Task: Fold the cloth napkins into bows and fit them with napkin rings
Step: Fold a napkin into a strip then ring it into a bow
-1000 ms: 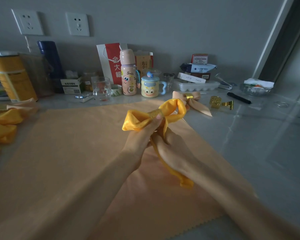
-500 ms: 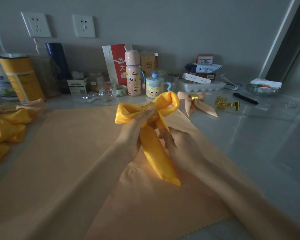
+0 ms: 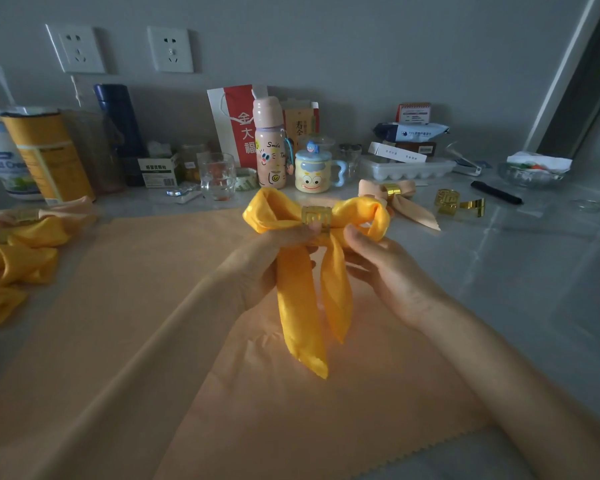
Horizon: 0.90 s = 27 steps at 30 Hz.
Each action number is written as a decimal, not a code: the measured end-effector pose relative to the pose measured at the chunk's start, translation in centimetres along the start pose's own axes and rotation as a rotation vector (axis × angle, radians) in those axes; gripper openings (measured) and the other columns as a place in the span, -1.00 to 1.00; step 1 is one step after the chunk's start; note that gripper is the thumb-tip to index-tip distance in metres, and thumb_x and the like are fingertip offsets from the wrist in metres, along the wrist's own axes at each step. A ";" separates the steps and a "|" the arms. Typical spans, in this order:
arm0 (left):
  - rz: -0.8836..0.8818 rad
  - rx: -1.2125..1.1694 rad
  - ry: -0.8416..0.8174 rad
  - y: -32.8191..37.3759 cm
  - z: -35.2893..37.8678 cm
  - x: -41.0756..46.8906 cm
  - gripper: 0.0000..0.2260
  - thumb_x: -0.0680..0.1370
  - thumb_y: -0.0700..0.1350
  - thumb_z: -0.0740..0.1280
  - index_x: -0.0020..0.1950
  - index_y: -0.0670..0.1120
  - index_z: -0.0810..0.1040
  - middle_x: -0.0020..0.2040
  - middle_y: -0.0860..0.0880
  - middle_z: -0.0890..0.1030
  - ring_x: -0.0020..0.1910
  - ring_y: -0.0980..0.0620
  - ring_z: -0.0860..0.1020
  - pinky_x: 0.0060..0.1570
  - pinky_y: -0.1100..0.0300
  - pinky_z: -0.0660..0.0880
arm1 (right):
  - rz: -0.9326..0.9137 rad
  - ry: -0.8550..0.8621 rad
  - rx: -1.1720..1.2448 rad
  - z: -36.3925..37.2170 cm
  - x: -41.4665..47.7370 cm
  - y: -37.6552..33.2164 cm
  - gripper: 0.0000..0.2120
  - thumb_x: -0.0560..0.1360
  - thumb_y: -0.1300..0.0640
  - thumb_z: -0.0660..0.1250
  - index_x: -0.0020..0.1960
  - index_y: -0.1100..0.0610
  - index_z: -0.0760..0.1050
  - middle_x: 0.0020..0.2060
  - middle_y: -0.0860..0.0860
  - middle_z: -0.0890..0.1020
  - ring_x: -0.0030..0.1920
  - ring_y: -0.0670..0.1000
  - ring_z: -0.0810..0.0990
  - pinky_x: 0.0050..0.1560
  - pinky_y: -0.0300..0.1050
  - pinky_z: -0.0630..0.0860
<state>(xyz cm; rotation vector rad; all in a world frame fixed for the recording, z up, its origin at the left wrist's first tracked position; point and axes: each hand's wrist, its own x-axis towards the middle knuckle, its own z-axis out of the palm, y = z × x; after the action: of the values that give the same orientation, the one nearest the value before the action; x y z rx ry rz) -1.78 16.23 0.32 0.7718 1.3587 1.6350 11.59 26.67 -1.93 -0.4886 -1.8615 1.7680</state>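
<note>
So the yellow napkin bow is held up in the air over the middle of the table, above a big peach cloth that's spread flat. It's got 2 puffy loops out to the sides and 2 long tails hanging down, the left tail longer than the right one. A gold ring sits right around the middle, between the loops.

The left hand comes in from the left and grips the bow just under the ring. Its fingers curl around the top of the left tail, and the thumb tip touches the ring's bottom edge. The right hand is on the other side. Its thumb presses the cloth just below and to the right of the ring, and its fingers curl in behind the right tail. So both hands are closed on the fabric and the ring is between the 2 thumbs.

A finished peach bow with its own gold ring lies on the table behind the right loop. There are 2 spare gold rings just to its right. A pile of yellow napkins sits at the far left edge. A cartoon mug and a pink bottle stand along the back.
</note>
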 end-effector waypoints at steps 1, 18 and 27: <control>-0.011 0.015 -0.008 -0.2 0.2 0.0 -0.89 0.42 -0.18 0.40 -0.06 -0.06 0.59 -0.10 -0.05 0.65 -0.05 0.00 0.58 -0.01 0.09 0.53 | 0.015 0.036 0.084 -0.1 0.1 0.1 -0.45 0.36 -0.17 0.34 0.22 0.16 0.49 -0.02 0.02 0.66 0.03 -0.03 0.62 0.07 -0.11 0.47; 0.009 0.145 0.073 -1.2 0.9 0.1 -0.57 0.18 -0.03 0.48 0.02 -0.09 0.60 -0.03 -0.09 0.67 -0.04 -0.03 0.62 -0.09 0.12 0.52 | 0.136 0.212 0.243 -0.6 0.5 0.5 -0.75 0.43 0.03 0.38 0.06 0.12 0.54 -0.22 0.03 0.65 -0.21 -0.02 0.61 -0.14 -0.13 0.51; -0.030 0.080 0.178 -1.9 0.9 0.3 -0.64 0.22 0.00 0.48 -0.04 -0.07 0.63 -0.04 -0.11 0.67 -0.06 -0.03 0.61 -0.11 0.10 0.51 | 0.222 0.015 0.065 -1.2 0.3 0.4 -0.82 0.44 0.24 0.39 0.02 0.08 0.57 -0.16 0.00 0.63 -0.08 -0.01 0.58 -0.07 -0.12 0.47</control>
<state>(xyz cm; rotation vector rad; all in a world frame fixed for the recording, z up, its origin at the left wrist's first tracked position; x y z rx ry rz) -0.74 17.03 -1.32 0.6616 1.5616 1.6656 12.00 27.84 -2.32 -0.7041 -1.7903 1.9550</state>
